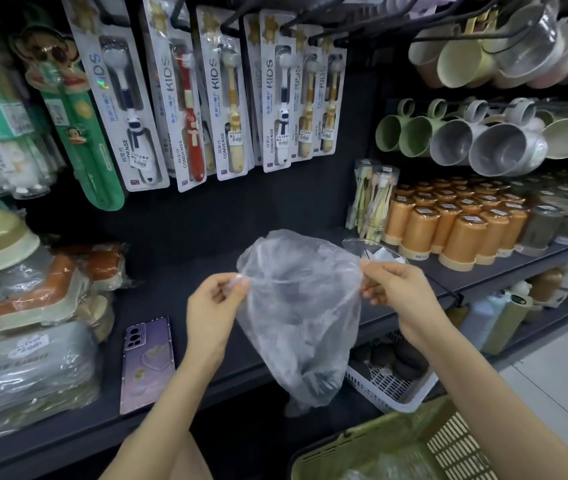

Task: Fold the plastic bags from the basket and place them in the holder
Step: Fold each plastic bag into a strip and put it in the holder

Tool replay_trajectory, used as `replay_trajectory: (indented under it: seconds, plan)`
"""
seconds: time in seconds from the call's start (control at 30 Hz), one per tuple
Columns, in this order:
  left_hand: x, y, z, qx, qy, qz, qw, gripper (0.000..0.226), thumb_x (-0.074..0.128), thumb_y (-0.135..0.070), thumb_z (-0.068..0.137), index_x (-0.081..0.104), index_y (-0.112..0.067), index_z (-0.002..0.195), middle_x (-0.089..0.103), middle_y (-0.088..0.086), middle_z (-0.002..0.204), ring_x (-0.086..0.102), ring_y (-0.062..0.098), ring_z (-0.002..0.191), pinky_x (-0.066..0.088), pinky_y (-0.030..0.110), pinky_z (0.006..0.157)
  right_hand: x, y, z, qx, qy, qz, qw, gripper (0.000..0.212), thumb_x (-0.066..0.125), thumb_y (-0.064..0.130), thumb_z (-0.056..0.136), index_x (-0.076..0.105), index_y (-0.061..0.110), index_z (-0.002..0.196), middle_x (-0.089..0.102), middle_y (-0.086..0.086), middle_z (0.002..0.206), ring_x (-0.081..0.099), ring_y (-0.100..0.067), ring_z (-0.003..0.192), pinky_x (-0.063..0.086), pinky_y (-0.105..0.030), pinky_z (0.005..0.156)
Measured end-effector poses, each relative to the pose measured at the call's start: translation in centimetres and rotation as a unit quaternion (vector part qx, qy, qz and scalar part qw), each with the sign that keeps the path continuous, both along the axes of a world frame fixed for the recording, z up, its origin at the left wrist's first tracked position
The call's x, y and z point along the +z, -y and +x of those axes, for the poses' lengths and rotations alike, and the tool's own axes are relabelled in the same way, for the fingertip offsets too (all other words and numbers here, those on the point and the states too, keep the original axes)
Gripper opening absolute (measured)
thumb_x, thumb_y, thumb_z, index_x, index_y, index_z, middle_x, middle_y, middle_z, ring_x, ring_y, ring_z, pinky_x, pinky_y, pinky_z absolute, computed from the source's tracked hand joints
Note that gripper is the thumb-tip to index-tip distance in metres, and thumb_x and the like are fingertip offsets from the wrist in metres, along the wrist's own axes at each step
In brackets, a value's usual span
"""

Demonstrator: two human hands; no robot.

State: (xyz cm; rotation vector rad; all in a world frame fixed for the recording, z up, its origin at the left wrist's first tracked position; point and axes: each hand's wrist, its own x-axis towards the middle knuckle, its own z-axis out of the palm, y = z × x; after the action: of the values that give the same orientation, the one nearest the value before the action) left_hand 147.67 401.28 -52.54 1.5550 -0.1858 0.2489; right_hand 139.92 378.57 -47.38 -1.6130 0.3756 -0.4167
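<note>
A dark shop shelf (178,289) is faced. Nearest, at lower right, a green slotted basket (449,445) is seen. Above it a clear plastic bag (300,306) is held spread, its top edge pinched by fingers of the left hand (211,306) and right hand (397,289), hanging past the shelf's front edge. A phone (147,362) lies to the left, with open shelf behind.

The clear bag (296,306) hangs wrinkly in the air, pinched at its top edge on both sides, its bottom drooping down. The green basket (455,445) sits low on the right, maybe with more bags inside.
</note>
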Motion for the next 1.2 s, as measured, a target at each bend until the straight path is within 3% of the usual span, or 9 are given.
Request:
replay_trajectory:
  seconds: [0.2,0.3,0.43,0.53,0.67,0.9,1.03,1.13,1.2]
  plan:
    - [1.8,-3.0,1.2,0.009,-0.021,0.175,0.984,0.021,0.077,-0.037,0.078,0.07,-0.018,0.075,0.067,-0.005,0.072,0.061,0.008,0.069,0.047,0.022,0.068,0.1,1.2,-1.7,-0.001,0.024,-0.102,0.994,0.044,0.061,0.027,0.093,0.063,0.006,0.054,0.06,0.0,0.051,0.05,-0.005,0.05,0.041,-0.018,0.058]
    - [3.7,-3.4,0.7,0.102,0.106,0.32,0.936,0.044,0.061,-0.063,0.075,0.068,-0.024,0.093,0.059,-0.005,0.091,0.057,0.014,0.085,0.044,0.03,0.079,0.5,0.1,-1.4,-0.011,0.051,-0.156,0.986,0.049,0.063,0.036,0.09,0.062,0.005,0.053,0.06,-0.012,0.055,0.053,-0.014,0.056,0.047,-0.029,0.065]
    - [6.4,1.2,-2.5,-0.035,0.267,0.349,0.898,0.046,0.048,-0.06,0.082,0.07,-0.023,0.099,0.061,-0.012,0.098,0.054,0.008,0.093,0.04,0.028,0.084,2.3,-3.5,0.0,0.035,0.08,-0.198,0.976,0.058,0.062,0.04,0.091,0.054,-0.004,0.054,0.049,-0.017,0.052,0.044,-0.014,0.052,0.038,-0.032,0.059]
    - [6.2,3.5,-3.0,-0.126,0.185,0.248,0.942,0.031,0.056,-0.047,0.088,0.069,-0.019,0.09,0.066,-0.013,0.087,0.06,0.003,0.086,0.045,0.024,0.079,3.3,-4.9,0.1,0.07,0.093,-0.17,0.979,0.049,0.056,0.038,0.094,0.062,0.011,0.053,0.049,0.003,0.047,0.042,-0.008,0.049,0.036,-0.027,0.057]
    - [5.3,3.3,-1.7,-0.103,0.084,0.103,0.986,0.024,0.06,-0.022,0.094,0.062,-0.003,0.079,0.058,0.003,0.073,0.05,0.012,0.069,0.039,0.029,0.069,2.3,-3.4,-1.8,0.081,0.132,-0.129,0.979,0.026,0.053,0.039,0.094,0.07,0.02,0.096,0.067,0.006,0.076,0.06,0.002,0.072,0.046,-0.016,0.072]
    - [5.6,1.5,0.2,-0.081,-0.048,-0.096,0.991,0.027,0.061,-0.027,0.094,0.062,-0.01,0.073,0.054,0.011,0.086,0.045,0.025,0.082,0.039,0.042,0.079,-3.3,-1.0,-4.6,0.142,0.176,-0.222,0.948,0.052,0.063,0.062,0.078,0.054,0.04,0.124,0.054,0.014,0.125,0.049,-0.011,0.123,0.036,-0.017,0.101]
    - [5.9,0.6,0.4,-0.082,-0.092,-0.168,0.978,0.026,0.06,-0.024,0.095,0.059,-0.014,0.07,0.056,0.012,0.081,0.05,0.026,0.078,0.042,0.04,0.08,-4.3,-1.8,-4.0,0.135,0.169,-0.274,0.937,0.042,0.066,0.047,0.079,0.053,0.044,0.119,0.047,0.024,0.127,0.042,-0.005,0.128,0.032,-0.021,0.106]
    - [5.8,-0.1,0.8,-0.093,-0.107,-0.202,0.969,0.031,0.058,-0.022,0.095,0.056,-0.014,0.066,0.061,0.003,0.071,0.057,0.016,0.067,0.048,0.031,0.072,-4.7,-2.5,-2.6,0.083,0.168,-0.323,0.928,0.018,0.063,0.044,0.079,0.063,0.035,0.094,0.056,0.023,0.115,0.046,-0.002,0.117,0.035,-0.037,0.103]
    - [5.7,-0.8,1.2,-0.1,-0.11,-0.224,0.963,0.033,0.057,-0.019,0.095,0.055,-0.016,0.063,0.06,-0.001,0.067,0.058,0.013,0.065,0.05,0.027,0.068,-4.6,-2.7,-2.2,0.08,0.158,-0.334,0.926,0.021,0.062,0.044,0.079,0.067,0.024,0.077,0.06,0.022,0.109,0.047,-0.002,0.112,0.034,-0.038,0.101]
